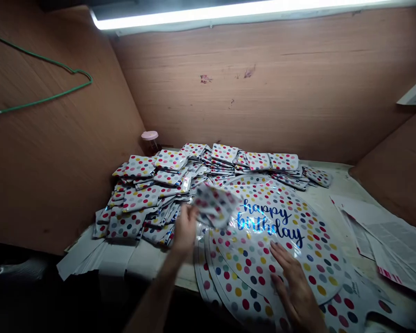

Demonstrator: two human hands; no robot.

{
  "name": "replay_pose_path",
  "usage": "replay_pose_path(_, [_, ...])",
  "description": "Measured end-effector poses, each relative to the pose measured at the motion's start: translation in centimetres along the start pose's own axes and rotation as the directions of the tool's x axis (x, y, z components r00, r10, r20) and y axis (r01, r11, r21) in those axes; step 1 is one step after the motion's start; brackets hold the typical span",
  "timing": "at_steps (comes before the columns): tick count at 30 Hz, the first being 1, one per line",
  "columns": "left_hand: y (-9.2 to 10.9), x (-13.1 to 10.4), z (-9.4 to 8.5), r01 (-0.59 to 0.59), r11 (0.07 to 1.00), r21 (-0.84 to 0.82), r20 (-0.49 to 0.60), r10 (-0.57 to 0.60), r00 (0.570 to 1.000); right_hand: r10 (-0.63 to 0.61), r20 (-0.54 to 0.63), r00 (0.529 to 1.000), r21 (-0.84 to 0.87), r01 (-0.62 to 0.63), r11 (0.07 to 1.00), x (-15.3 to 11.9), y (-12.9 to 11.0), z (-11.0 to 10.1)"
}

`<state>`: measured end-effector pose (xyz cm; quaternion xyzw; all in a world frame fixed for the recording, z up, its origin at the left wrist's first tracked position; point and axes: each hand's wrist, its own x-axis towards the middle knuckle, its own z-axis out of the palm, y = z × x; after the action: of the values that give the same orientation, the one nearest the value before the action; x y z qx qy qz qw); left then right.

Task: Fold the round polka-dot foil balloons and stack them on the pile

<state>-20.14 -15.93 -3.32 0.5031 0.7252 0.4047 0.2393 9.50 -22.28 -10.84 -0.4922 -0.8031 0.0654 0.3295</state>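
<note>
My left hand (185, 229) is closed on the edge of a folded polka-dot foil balloon (217, 206), which is blurred by motion. It is held above the table between the heap of folded balloons and the flat ones. My right hand (293, 284) lies with its fingers stretched out on a flat, round foil balloon (249, 249) that reads "happy birthday" in shiny blue letters. More flat balloons of the same dotted pattern are layered beneath it, their edges showing at the lower left and lower right.
Stacks of folded polka-dot balloons (142, 199) fill the left and back of the table (321, 192). Behind them stands a jar with a pink lid (149, 135). Printed sheets (384, 231) lie at the right. Wooden panels (263, 92) enclose the table; a green hanger (55, 95) hangs left.
</note>
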Motion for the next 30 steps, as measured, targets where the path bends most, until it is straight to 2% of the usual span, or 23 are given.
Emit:
replay_pose_path(1, [0.6,3.4,-2.1,-0.012,0.999,0.045,-0.129,0.017,0.992,-0.034,0.015,0.999,-0.011,0.034,0.999,-0.9,0.4,-0.7])
replay_pose_path(3, [1.7,10.6,-5.9,-0.011,0.980,0.200,-0.325,0.076,0.943,-0.135,0.054,0.989,-0.056,0.138,0.989,-2.5,1.2,-1.3])
replay_pose_path(5, [2.6,16.6,-8.2,0.008,0.971,0.240,-0.381,0.086,0.920,-0.254,0.112,0.961,-0.105,0.266,0.958,-3.5,1.9,-1.2])
replay_pose_path(7, [3.1,20.4,-9.1,0.026,0.964,0.265,-0.413,0.089,0.906,-0.362,0.185,0.914,-0.137,0.389,0.911,-4.1,2.5,-0.9])
replay_pose_path(9, [3.4,21.6,-8.6,0.026,0.953,0.302,-0.444,0.116,0.889,-0.440,0.237,0.866,-0.137,0.479,0.867,-4.5,2.8,-0.8])
replay_pose_path(11, [3.4,20.3,-7.0,-0.001,0.938,0.346,-0.459,0.170,0.872,-0.478,0.259,0.840,-0.115,0.518,0.848,-4.8,2.9,-1.3])
replay_pose_path(13, [3.2,16.6,-4.3,-0.104,0.906,0.410,-0.404,0.282,0.870,-0.461,0.293,0.837,-0.088,0.504,0.859,-5.0,2.7,-2.2])
replay_pose_path(14, [2.9,14.0,-2.6,-0.217,0.870,0.443,-0.308,0.375,0.874,-0.440,0.321,0.839,-0.082,0.487,0.869,-5.0,2.5,-2.7])
replay_pose_path(15, [2.4,11.0,-0.9,-0.363,0.810,0.460,-0.160,0.478,0.863,-0.422,0.349,0.837,-0.079,0.475,0.877,-4.9,2.4,-3.2])
replay_pose_path(16, [1.9,7.8,0.9,-0.558,0.714,0.423,0.068,0.590,0.805,-0.414,0.372,0.831,-0.076,0.472,0.879,-4.8,2.3,-3.5])
replay_pose_path(17, [1.3,4.4,2.5,-0.727,0.612,0.312,0.312,0.657,0.687,-0.418,0.385,0.823,-0.072,0.478,0.875,-4.7,2.3,-3.8])
replay_pose_path(18, [0.6,1.3,4.0,-0.836,0.524,0.163,0.531,0.667,0.522,-0.434,0.382,0.816,-0.066,0.492,0.868,-4.5,2.4,-3.9])
replay_pose_path(19, [-0.1,-1.5,5.3,-0.884,0.467,0.021,0.664,0.655,0.361,-0.452,0.363,0.815,-0.058,0.504,0.862,-4.4,2.5,-3.8])
replay_pose_path(20, [-0.8,-3.8,6.3,-0.891,0.449,-0.068,0.731,0.630,0.262,-0.464,0.339,0.818,-0.050,0.508,0.860,-4.2,2.7,-3.7])
replay_pose_path(21, [-1.5,-5.6,7.2,-0.889,0.444,-0.117,0.768,0.608,0.202,-0.472,0.315,0.823,-0.034,0.507,0.861,-4.1,2.8,-3.6])
replay_pose_path(22, [-2.1,-6.8,7.8,-0.885,0.447,-0.130,0.779,0.598,0.188,-0.469,0.305,0.829,-0.016,0.496,0.868,-4.0,2.9,-3.5])
replay_pose_path(25, [-3.5,-8.1,8.6,-0.883,0.456,-0.110,0.756,0.615,0.224,-0.392,0.395,0.831,0.013,0.421,0.907,-3.7,3.0,-3.6])
replay_pose_path(27, [-3.8,-7.7,8.4,-0.888,0.442,-0.123,0.735,0.642,0.218,-0.352,0.454,0.819,-0.019,0.404,0.915,-3.6,3.0,-3.8])
replay_pose_path(29, [-3.4,-6.3,7.8,-0.905,0.410,-0.109,0.720,0.661,0.212,-0.387,0.434,0.814,-0.056,0.453,0.890,-3.5,3.0,-3.9])
replay_pose_path(30, [-2.9,-5.0,7.3,-0.916,0.398,-0.050,0.703,0.665,0.251,-0.420,0.406,0.812,-0.069,0.485,0.872,-3.4,3.1,-3.8])
